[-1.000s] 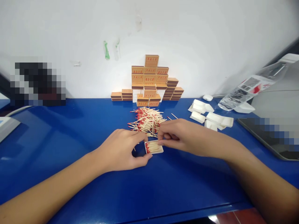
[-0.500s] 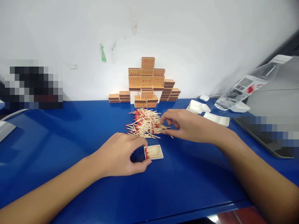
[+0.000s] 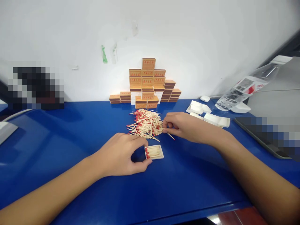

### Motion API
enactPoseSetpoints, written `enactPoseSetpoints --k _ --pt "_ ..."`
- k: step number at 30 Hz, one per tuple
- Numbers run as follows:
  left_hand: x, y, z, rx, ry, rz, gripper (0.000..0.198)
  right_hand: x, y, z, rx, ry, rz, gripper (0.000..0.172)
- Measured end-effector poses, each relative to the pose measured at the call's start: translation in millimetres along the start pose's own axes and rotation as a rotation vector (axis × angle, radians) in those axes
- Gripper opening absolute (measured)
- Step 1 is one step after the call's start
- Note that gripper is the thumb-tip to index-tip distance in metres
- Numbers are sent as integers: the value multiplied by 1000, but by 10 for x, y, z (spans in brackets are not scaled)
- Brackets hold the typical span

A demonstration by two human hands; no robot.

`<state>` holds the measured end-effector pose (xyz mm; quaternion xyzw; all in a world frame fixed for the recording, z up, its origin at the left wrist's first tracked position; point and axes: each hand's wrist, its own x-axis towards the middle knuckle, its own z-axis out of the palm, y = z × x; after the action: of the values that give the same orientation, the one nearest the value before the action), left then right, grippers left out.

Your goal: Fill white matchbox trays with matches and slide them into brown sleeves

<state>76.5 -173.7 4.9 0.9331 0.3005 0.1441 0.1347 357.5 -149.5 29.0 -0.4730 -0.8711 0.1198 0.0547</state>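
My left hand (image 3: 124,155) grips the left end of a small white matchbox tray (image 3: 161,156) between thumb and fingers. Inside that tray lie red-tipped matches (image 3: 154,152), heads toward my left hand. Beyond it on the table spreads a loose pile of matches (image 3: 145,124), most of the red heads on the left. At the pile's right edge, my right hand (image 3: 179,125) pinches with thumb and fingertips on matchsticks; how many is hidden by the fingers. One stray match (image 3: 171,136) sticks out below the right thumb.
Stacked orange matchboxes (image 3: 147,82) stand against the white wall behind the pile. At right are white empty trays (image 3: 217,119), a tilted clear plastic bottle (image 3: 248,86) and a dark phone-like slab (image 3: 260,137). The blue table (image 3: 93,200) ends at a front edge.
My right hand's thumb and fingers have closed together at the pile's right edge, and some matches there have shifted. The left hand and tray stay in place.
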Motion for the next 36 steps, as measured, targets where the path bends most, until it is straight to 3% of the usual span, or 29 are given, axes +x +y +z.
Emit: enactPoseSetpoints --k 15,25,36 --pt "15 -31 24 65 77 -64 28 -147 -10 -216 15 115 10 28" --pt "36 -32 33 62 91 -85 28 -141 -388 -120 174 101 -88 26" --pt "15 -27 27 68 83 -91 26 -112 -438 -43 235 1 -123 25"
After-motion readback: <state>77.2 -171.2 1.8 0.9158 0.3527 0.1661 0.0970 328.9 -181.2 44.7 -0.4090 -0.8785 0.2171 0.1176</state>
